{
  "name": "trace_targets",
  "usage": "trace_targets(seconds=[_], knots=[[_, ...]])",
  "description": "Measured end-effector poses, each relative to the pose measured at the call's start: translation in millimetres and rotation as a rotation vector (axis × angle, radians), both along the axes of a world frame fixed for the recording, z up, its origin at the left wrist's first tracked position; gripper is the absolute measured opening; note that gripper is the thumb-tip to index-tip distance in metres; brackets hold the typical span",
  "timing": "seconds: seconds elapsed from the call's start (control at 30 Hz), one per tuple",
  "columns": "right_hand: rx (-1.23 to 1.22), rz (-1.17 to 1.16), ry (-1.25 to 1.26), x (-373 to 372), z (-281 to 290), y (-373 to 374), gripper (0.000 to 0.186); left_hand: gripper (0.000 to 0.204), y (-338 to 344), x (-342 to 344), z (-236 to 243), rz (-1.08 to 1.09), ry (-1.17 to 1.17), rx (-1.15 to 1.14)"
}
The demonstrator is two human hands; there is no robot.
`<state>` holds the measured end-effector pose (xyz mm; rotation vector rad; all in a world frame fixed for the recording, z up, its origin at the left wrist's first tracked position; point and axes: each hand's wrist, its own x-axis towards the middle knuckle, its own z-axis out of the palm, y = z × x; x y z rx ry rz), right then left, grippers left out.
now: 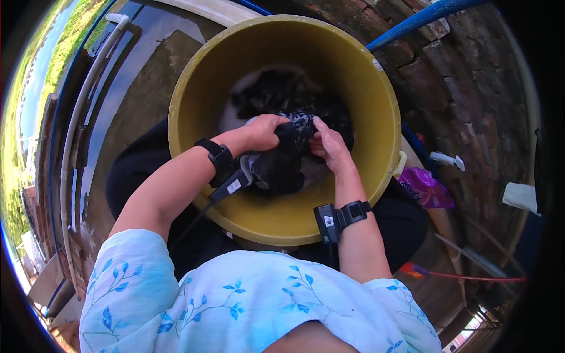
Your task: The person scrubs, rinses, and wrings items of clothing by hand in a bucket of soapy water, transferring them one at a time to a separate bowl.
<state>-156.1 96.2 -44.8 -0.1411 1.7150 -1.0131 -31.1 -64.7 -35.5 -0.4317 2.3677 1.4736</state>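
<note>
A yellow plastic tub (pixel 282 220) holds dark, wet cloth (pixel 279 170) with whitish suds on it and some paler fabric beneath. My left hand (pixel 265 129), fingers curled, grips the dark cloth near the tub's middle. Just to its right, my right hand (pixel 326 144) pinches the same cloth between thumb and fingers, with some fingertips hidden. Both forearms wear black strapped devices; a cable runs from the one at the left.
A brick wall (pixel 447 70) stands at the right, with a blue pipe (pixel 406 23) near the top, a purple packet (pixel 424 185) and a red hose (pixel 465 275). A white pipe (pixel 79 123) runs along the left beside a wet floor (pixel 147 65).
</note>
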Motion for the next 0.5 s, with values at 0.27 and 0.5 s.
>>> trace_targets(seconds=[0.27,0.5], knots=[[-0.36,-0.648,-0.434,4,-30,-6,0.025,0.042,13,38,41,-0.711,-0.037,-0.222],[-0.868,-0.727,-0.54,36,35,-50,0.023,0.054,3,5,28,0.119,0.042,0.061]])
